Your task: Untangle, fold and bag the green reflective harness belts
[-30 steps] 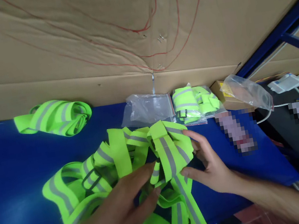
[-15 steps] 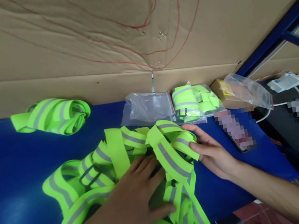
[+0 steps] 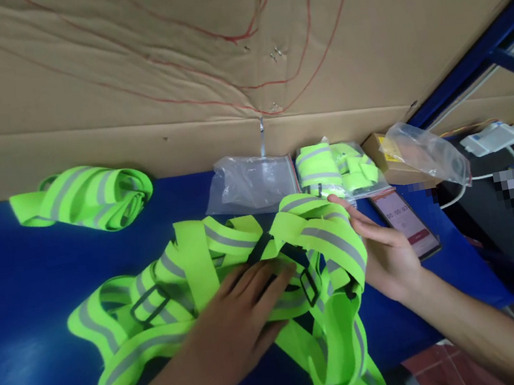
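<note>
A loose heap of neon yellow-green reflective straps (image 3: 198, 262) with grey stripes lies across the blue table, trailing down over its front edge. My left hand (image 3: 246, 317) rests on the middle of the heap, fingers stretched out and its palm hidden. At the heap's right end, my right hand (image 3: 390, 255) grips a looped bunch of strap (image 3: 338, 241), with some fingers out of sight behind it. Black buckles show among the bands, one buckle (image 3: 308, 286) between my hands and another buckle (image 3: 150, 304) at the left.
A rolled strap bundle (image 3: 89, 199) lies at the back left. Along the cardboard wall (image 3: 162, 50) are a clear zip bag (image 3: 255, 183), bagged straps (image 3: 316, 165) and a small carton (image 3: 381, 164). A phone (image 3: 404, 219) showing a timer lies right of my right hand.
My right hand has moved right and slightly down, drawing the strap loop with it. A black buckle has come into sight between my hands. My left hand stays on the heap.
</note>
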Motion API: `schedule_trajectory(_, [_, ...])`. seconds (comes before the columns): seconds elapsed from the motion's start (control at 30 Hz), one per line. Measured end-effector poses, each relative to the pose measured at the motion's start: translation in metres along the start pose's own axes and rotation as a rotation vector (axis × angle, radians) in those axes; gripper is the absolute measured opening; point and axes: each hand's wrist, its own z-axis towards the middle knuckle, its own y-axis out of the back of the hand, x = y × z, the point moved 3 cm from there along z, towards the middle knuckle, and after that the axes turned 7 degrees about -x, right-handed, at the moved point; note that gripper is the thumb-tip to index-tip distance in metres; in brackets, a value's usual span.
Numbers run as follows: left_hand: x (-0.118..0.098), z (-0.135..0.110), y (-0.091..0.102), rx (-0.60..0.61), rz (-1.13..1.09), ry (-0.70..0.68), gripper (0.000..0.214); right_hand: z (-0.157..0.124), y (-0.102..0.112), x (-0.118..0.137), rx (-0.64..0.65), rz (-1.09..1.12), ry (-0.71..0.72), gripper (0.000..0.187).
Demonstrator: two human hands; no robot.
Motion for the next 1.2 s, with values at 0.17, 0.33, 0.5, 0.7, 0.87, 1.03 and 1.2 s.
schedule_trajectory(0.17, [0.016,0.000,0.009,-0.178,0.293,0.029,0.054,-0.005,-0.003,0.003,0.008,0.092,-0.001,0.057])
schedule_trajectory(0.33, [0.024,-0.002,0.022,-0.285,0.439,0.083,0.065,-0.008,-0.006,0.003,0.000,0.099,-0.009,0.060])
schedule_trajectory(0.5, [0.031,-0.012,0.044,-0.546,0.349,0.203,0.065,-0.003,-0.002,0.004,-0.084,0.091,0.030,0.051])
schedule_trajectory(0.7, [0.029,-0.015,0.077,-0.807,-0.170,0.569,0.043,0.000,0.001,0.003,-0.082,-0.071,0.127,0.039])
schedule_trajectory(0.87, [0.027,-0.013,0.078,-0.913,-0.733,0.854,0.046,-0.003,0.002,-0.004,-0.013,-0.353,0.341,0.027])
schedule_trajectory(1.03, [0.051,-0.019,0.064,-0.783,-0.817,0.749,0.047,-0.006,0.002,-0.007,0.020,-0.575,0.488,0.023])
schedule_trajectory(1.2, [0.042,-0.016,0.057,-0.309,-0.640,0.396,0.053,-0.011,-0.006,-0.012,0.035,-0.837,0.722,0.052])
